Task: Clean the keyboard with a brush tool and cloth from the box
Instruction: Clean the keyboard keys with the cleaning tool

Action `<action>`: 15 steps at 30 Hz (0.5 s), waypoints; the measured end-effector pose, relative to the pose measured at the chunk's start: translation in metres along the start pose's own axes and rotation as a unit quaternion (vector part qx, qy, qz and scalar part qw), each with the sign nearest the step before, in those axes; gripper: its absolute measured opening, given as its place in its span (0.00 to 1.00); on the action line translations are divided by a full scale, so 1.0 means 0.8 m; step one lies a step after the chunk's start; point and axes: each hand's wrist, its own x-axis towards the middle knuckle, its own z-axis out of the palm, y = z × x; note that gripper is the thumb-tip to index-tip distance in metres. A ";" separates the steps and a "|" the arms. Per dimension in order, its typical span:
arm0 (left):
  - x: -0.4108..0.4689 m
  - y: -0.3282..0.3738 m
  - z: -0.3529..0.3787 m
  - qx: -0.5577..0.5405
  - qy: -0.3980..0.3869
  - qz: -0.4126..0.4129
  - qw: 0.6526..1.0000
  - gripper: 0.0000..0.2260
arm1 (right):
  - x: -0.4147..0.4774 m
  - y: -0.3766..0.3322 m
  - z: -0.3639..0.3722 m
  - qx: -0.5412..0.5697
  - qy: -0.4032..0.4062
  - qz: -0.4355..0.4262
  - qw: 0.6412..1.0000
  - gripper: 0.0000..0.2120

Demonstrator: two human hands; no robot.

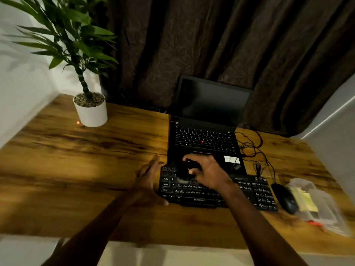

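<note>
Keyboard [249, 191] with ZEBRONICS lettering, brush [185, 169] in right hand [209, 173]

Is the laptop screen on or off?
It looks off. The laptop is open, lid upright, but its screen is evenly black, with no picture or glow on it.

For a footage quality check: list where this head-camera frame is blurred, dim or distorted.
Head view: dim warm light, brightest on the desk left of the keyboard; motion blur smears the plastic box, the mouse and the brush in the right hand; the wide-angle lens bows the desk's edges; the laptop screen is dark, without glare.
</note>
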 end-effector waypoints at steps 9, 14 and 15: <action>-0.001 0.000 0.001 0.026 0.004 0.002 1.000 0.67 | -0.022 0.022 -0.015 -0.051 0.014 0.025 0.998 0.27; 0.000 -0.002 0.002 0.030 0.004 0.007 1.000 0.67 | -0.016 0.010 -0.007 0.031 0.023 0.002 0.999 0.26; 0.000 -0.002 0.001 0.032 0.004 0.007 0.999 0.68 | -0.018 0.017 -0.010 0.041 0.021 0.004 0.999 0.26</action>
